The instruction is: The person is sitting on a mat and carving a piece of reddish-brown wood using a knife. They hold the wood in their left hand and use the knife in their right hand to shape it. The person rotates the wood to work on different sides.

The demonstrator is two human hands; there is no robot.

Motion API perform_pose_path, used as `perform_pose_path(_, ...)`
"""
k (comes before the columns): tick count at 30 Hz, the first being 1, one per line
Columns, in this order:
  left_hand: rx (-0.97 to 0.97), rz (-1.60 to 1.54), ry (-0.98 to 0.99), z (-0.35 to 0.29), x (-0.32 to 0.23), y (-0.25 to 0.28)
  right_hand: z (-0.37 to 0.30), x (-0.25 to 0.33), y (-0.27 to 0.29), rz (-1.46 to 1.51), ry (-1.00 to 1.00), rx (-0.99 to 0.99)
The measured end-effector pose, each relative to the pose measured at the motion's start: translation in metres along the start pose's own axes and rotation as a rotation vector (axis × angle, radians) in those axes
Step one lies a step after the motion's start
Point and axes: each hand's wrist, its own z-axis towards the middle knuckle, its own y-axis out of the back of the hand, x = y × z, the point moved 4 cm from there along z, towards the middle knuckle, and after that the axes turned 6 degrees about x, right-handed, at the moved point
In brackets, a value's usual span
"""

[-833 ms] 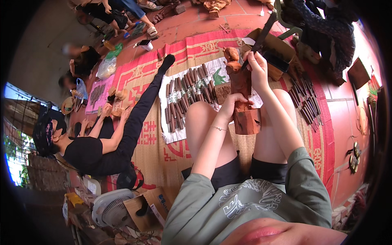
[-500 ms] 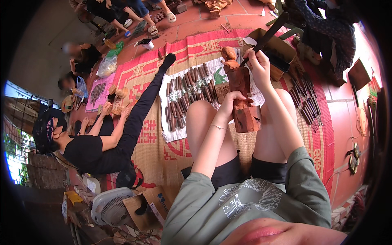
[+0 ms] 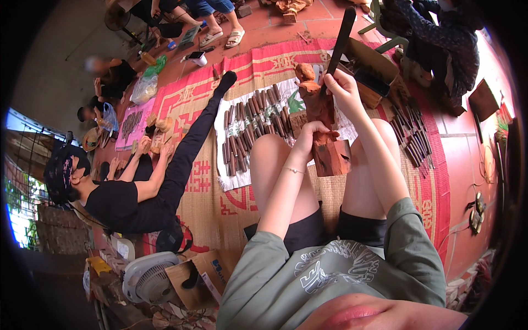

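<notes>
Between my knees a reddish-brown carved wooden figure stands on a squared base with a dark notch. My left hand is closed around its lower part, just above the base. Closed near the figure's rounded top is my right hand, gripping a long dark paddle-shaped tool that points up and away from me. The tool's lower end meets the figure's upper part; whether it touches there I cannot tell. A wooden block sits behind the figure, partly hidden.
Several dark-handled carving tools lie on a white cloth at left; more tools lie at right. A cardboard box stands beyond my right hand. Someone in black works at left, a leg stretched across the mat. A fan stands lower left.
My right hand has swung the dark tool from a rightward slant to nearly upright. The figure has shifted slightly, still in my left hand. At the far side, a person's sandalled feet have moved.
</notes>
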Motion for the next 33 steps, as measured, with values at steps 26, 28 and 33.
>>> perform_pose_path(26,-0.022,0.018,-0.016,0.001,-0.002,0.003,-0.001,0.003,-0.003,-0.001,-0.040,-0.088)
perform_pose_path(28,-0.014,-0.013,-0.031,0.000,-0.003,0.001,0.001,0.002,0.000,0.049,0.004,-0.214)
perform_pose_path(33,0.011,-0.020,-0.017,0.002,0.000,0.004,0.001,0.003,-0.001,0.025,-0.021,-0.032)
